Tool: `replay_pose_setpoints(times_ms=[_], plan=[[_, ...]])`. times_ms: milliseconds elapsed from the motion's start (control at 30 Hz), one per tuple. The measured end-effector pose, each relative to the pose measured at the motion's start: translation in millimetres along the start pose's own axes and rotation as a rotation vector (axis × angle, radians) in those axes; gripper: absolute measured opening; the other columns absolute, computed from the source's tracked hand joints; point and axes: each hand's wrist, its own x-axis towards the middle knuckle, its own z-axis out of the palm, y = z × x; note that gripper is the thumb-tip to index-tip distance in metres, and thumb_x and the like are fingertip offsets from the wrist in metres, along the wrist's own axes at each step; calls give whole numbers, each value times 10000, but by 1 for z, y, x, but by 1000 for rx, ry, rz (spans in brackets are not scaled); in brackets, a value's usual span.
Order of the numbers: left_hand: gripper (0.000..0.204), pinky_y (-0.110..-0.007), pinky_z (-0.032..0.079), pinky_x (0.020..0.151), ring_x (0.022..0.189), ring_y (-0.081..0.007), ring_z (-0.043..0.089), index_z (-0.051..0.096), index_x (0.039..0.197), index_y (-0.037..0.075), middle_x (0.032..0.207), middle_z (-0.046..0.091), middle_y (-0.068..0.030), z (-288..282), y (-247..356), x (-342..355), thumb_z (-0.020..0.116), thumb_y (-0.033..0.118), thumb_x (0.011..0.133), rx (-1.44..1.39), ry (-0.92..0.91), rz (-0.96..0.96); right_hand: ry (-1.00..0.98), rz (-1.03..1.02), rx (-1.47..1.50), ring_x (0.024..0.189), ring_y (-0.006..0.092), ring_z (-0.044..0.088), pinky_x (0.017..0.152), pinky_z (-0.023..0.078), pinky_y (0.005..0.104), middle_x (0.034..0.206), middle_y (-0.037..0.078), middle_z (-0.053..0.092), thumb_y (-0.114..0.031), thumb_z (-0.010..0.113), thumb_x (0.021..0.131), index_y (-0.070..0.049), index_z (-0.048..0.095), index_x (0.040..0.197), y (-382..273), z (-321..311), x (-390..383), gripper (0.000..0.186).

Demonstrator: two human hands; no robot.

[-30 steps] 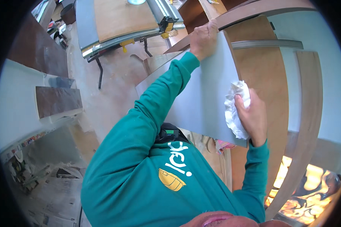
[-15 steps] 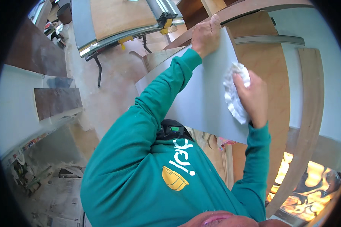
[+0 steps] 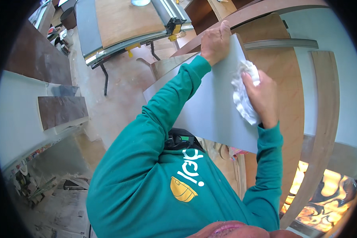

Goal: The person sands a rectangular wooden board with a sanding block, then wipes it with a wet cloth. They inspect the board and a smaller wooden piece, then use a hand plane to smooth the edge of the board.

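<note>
A pale grey board [image 3: 214, 111] stands tilted in front of me, its brown right edge against a larger wooden panel. My left hand [image 3: 215, 42] is closed around the board's top corner. Lower down, near that right edge, my right hand [image 3: 261, 97] grips a crumpled white cloth [image 3: 240, 95] and presses it on the grey face, thumb on top. Both my forearms are in green sleeves, and the left one crosses over part of the board.
A folding work table [image 3: 127, 18] with metal rails stands top left. Dark boards [image 3: 62, 111] lean at the left. A wooden plank [image 3: 323, 91] and the wooden panel [image 3: 285, 99] are at the right, beside a patterned glowing surface [image 3: 325, 198]. Newspaper [image 3: 63, 210] lies bottom left.
My right hand and the cloth have moved up along the board toward my left hand. My left hand stays on the top corner, shifting only slightly.
</note>
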Motion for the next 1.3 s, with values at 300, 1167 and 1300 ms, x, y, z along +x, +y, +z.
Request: replay_pose_setpoints(times_ms=[300,1167,1300], plan=[[662,-544,537,733,766,-478,687,732,783,23,755,682,-252,1,3,-1,383,483,1105,-13,29,34,-29,27,21,755,361,740,686,558,430,853,227,739,-258,740,935,19,740,1028,0,-3,-3,292],[659,-530,532,727,746,-444,687,745,840,19,744,670,-264,4,-3,-1,375,491,1114,-6,21,63,1,-5,-10,771,330,755,698,562,422,862,204,751,-225,720,947,24,732,1091,3,0,-6,288],[674,-541,539,760,791,-483,690,754,822,27,775,687,-270,-1,-3,-1,367,501,1105,-23,-11,-30,-3,4,44,770,338,748,690,557,431,886,207,753,-238,718,953,27,727,1046,17,-6,-38,280]])
